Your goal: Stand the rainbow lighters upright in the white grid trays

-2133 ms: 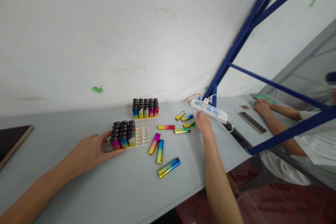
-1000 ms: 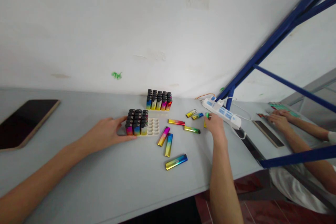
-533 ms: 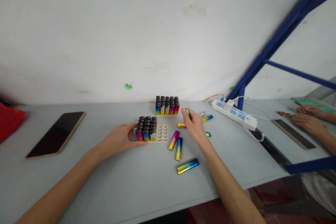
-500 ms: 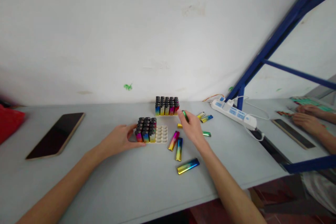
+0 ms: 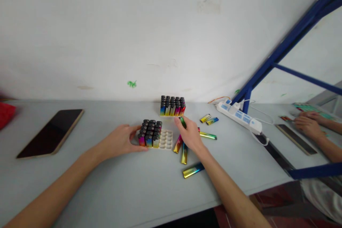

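My left hand (image 5: 124, 138) grips the left side of a white tray (image 5: 166, 139), thumb along its front and fingers behind. Black-topped lighters (image 5: 149, 135) stand upright in the tray's left part; round hollows show at its right. My right hand (image 5: 189, 131) is closed on a green lighter (image 5: 182, 122), just right of and above the hollows. Beneath and beside that hand lie a pink-yellow lighter (image 5: 177, 145), a blue-yellow lighter (image 5: 184, 155) and a yellow-green lighter (image 5: 208, 135). Nearer the front lies another blue-yellow lighter (image 5: 192, 170), partly behind my right forearm.
A second block of upright lighters (image 5: 172, 107) stands near the wall. Two lighters (image 5: 209, 119) lie right of it. A power strip (image 5: 239, 117) and blue frame (image 5: 247, 96) are at the right, a dark tablet (image 5: 52, 131) at the left. Another person's hands (image 5: 307, 124) show far right.
My right hand has moved left and slightly down with the green lighter, toward the tray's hollows. My left hand stays on the tray. The camera view has shifted slightly.
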`<state>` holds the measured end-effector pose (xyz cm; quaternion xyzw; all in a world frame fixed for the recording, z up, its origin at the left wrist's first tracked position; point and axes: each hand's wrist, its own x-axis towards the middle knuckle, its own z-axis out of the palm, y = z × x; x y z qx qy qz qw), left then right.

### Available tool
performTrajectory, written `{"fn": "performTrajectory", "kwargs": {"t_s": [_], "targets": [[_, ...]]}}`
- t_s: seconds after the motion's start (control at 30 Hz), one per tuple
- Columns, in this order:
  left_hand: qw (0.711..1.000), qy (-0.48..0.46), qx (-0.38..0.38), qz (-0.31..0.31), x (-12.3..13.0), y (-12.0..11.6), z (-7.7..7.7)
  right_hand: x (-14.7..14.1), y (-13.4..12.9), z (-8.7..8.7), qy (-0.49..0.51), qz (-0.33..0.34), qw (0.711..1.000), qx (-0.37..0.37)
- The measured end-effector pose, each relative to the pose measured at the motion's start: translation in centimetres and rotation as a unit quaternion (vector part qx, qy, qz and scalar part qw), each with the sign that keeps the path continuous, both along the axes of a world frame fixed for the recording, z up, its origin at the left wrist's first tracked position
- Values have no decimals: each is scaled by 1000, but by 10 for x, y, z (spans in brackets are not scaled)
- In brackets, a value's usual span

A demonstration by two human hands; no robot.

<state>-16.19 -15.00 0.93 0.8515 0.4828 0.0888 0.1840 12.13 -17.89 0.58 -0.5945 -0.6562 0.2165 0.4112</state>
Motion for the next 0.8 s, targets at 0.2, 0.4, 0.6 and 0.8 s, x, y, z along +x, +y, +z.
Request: {"fn": "performTrajectory", "kwargs": {"t_s": [0.2,0.4,0.6,0.8], "targets": [[1000,10,-12,-13,-1,0,0,2,2,-3,21,8,1000,0],[1000,12,-8,-13,-1,1,-2,2,1,-4,13,-22,999,20],[1000,16,-2,2,0,-2,1,-3,-7,3,10,16,999,29],[1000,6,-9,4,1,-3,2,-7,-9,6,-39,115,988,91]]}}
